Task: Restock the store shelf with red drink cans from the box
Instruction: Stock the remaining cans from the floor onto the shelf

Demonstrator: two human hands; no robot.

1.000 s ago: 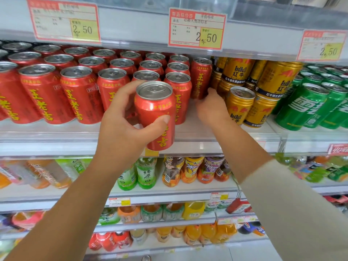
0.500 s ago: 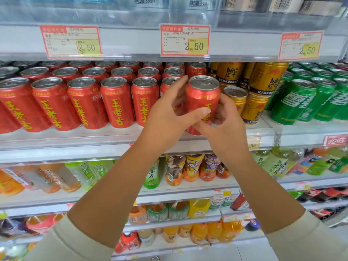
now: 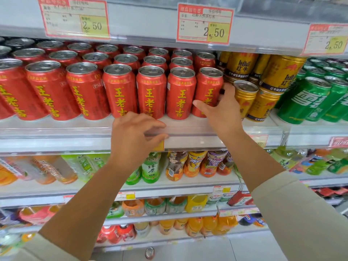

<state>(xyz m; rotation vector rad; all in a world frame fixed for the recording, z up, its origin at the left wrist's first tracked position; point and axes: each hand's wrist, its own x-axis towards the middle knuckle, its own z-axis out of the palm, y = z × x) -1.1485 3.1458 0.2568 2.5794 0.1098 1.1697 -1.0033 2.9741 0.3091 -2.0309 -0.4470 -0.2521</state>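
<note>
The right hand (image 3: 224, 112) seemingly grips the end red can (image 3: 208, 85) on the shelf (image 3: 56, 128); the left hand (image 3: 135, 137) hovers relaxed, empty.

Bright, even light, with pale sheen atop the red cans (image 3: 119, 87). The shelf (image 3: 56, 136) bows toward the frame's edges; bottles (image 3: 47, 170) at lower left are blurred.

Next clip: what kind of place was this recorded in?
Most likely a shop or supermarket drinks aisle: price tags reading 2.50, stocked rows of red cans beside gold cans, and bottled drinks on the shelves below. The right hand grips the end red can.
</note>
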